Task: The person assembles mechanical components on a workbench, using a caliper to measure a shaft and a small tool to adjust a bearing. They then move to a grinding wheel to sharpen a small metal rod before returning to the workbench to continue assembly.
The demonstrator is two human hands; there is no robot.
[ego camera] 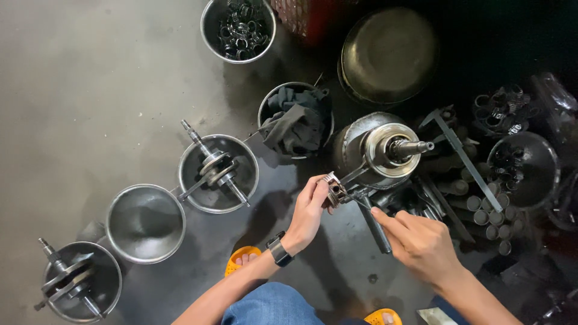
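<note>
Piston (333, 188) on a connecting rod, held up beside the upright crankshaft assembly (385, 150) in its steel bowl. Left hand (310, 210): fingers closed around the piston, steadying it. Right hand (415, 241): fingers closed on a dark bar-shaped tool (374, 227), index extended along it toward the rod, likely to guide it. On the floor (90, 90), 3 steel bowls (145, 224) in a diagonal row, 2 cradling crankshafts. A rag-filled bowl (295, 120) sits near.

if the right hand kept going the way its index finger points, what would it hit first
Most likely the dark metal rod that the right hand already touches with its fingertip; beyond it lies the small round part in the left hand.
</note>
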